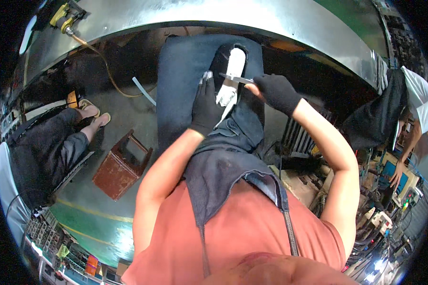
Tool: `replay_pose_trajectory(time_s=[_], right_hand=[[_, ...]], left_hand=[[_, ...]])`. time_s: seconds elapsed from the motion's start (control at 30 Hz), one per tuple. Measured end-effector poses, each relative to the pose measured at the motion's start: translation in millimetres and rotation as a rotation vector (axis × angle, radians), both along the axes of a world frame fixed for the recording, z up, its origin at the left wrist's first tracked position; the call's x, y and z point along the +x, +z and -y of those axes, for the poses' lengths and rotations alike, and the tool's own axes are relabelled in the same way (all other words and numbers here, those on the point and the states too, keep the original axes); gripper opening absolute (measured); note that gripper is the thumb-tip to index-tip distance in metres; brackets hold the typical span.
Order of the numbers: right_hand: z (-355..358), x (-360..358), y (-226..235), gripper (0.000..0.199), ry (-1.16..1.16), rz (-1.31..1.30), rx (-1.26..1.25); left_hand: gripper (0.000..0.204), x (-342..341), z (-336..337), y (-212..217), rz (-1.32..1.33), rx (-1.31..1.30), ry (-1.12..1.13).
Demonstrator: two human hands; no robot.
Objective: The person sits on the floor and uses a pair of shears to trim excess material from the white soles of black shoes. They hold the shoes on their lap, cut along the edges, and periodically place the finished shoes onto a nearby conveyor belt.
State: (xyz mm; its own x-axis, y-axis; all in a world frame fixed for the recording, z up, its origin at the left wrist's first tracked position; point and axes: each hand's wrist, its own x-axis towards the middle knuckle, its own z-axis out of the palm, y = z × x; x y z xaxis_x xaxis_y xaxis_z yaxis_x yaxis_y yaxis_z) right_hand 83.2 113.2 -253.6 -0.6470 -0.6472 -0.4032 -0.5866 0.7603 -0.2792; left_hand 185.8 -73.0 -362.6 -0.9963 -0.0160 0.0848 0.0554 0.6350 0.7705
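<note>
Across my lap, on dark blue cloth, lies a long black piece with a rounded end, perhaps a shoe. A white strip fills its middle, and crumpled white material bunches at the near end. My left hand, in a black glove with pale fingertips, rests along the left side, fingers stretched out flat. From the right, my black-gloved right hand closes round a thin metal blade, apparently a knife. The blade reaches across the white strip. The tool's handle is hidden in my fingers.
A metal bench curves across the far side, with a yellow air tool on it and a hose hanging down. A brown stool stands at left. Seated at far left is a person; another person's hand shows at right.
</note>
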Motion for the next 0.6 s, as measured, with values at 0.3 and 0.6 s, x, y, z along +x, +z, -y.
replay_pose_trajectory(time_s=[0.3,0.6], right_hand=[[-48,-14,11,0.049,-0.512,1.243,-0.178],[31,0,101,0.035,-0.091,0.157,-0.334]], left_hand=[[0.058,-41,-7,48,-0.197,-0.229,0.05],[0.059,-45,8,36,0.006,-0.003,0.037]])
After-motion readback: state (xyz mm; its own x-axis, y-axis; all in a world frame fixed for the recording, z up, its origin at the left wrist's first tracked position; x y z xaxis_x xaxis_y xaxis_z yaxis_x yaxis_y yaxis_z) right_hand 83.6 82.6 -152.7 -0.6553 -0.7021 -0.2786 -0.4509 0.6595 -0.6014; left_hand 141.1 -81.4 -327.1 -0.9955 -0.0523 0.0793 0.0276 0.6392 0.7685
